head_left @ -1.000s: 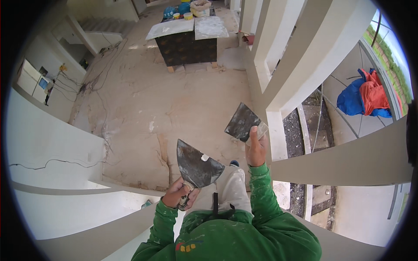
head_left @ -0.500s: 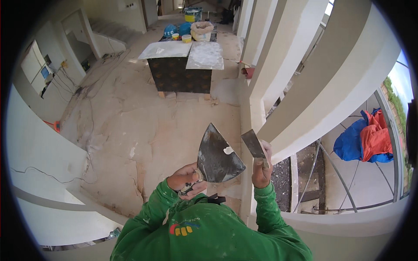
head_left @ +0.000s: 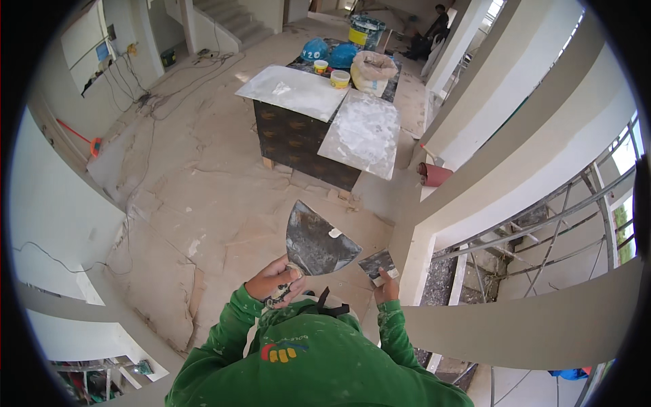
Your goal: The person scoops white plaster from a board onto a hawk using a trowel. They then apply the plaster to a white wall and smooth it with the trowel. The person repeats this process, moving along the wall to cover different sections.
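My left hand [head_left: 277, 279] is closed round the handle of a wide putty knife [head_left: 319, 241]. Its broad, fan-shaped metal blade points up and away from me, stained dark, with a small white dab of putty [head_left: 335, 233] near the right edge. In my right hand [head_left: 387, 287] is a smaller scraper [head_left: 377, 264] with a dark rectangular blade. The two blades are close together but apart, the smaller one just right of the wide one. Both green sleeves are spotted with white.
Ahead stands a dark-sided table [head_left: 298, 146] with white-smeared boards [head_left: 363, 132], blue helmets [head_left: 344, 55], small tubs [head_left: 340, 80] and an open sack [head_left: 373, 68]. Pale columns [head_left: 502, 146] line the right. A red roll [head_left: 434, 175] lies by them. Cables [head_left: 152, 102] cross the left floor. A person [head_left: 430, 34] sits far back.
My view has turned right and come nearer the table. The scraper in my right hand has come down, away from the column, and its blade now lies flatter. Both hands keep their tools.
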Demonstrator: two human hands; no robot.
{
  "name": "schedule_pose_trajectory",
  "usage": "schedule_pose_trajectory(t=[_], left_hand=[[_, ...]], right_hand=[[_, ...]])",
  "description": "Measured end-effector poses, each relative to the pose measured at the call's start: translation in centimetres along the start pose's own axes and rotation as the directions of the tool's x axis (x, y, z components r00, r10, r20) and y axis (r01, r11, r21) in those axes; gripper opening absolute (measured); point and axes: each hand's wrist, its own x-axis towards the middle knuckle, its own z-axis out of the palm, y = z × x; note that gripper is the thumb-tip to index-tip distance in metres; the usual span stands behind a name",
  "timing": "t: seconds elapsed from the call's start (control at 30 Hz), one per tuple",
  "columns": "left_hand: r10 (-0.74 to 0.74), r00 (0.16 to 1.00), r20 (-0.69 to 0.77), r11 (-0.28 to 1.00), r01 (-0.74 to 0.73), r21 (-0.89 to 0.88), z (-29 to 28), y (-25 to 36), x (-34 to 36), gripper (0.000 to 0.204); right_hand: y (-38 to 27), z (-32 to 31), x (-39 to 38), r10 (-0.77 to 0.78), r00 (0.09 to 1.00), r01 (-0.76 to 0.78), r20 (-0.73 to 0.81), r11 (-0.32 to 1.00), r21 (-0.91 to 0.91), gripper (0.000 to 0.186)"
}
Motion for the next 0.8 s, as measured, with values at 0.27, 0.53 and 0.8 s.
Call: schedule_pose_trajectory(t=[0.27,0.53,0.8], left_hand=[[0.245,0.833,-0.497,0.956,-0.292,-0.019,-5.9,3.5,6.2,0.03],[0.294,0.258,-0.921,0.866,-0.479,0.142,-9.7,6.0,13.9,0.026],[0.2,-0.199,-0.959,0.736,-0.616,0.281,-8.2,10.0,21.7,0.029]], right_hand=[[-4.2,24.1,26.3,0.008,0.826,0.502,0.563,0.445,-0.742,0.037],[0.0,60.8,55.6,-0.058,0.44,0.844,0.896,-0.315,-0.434,0.028],[11.5,74.1,67.4,-0.114,0.63,0.596,0.769,-0.564,-0.571,0.026]])
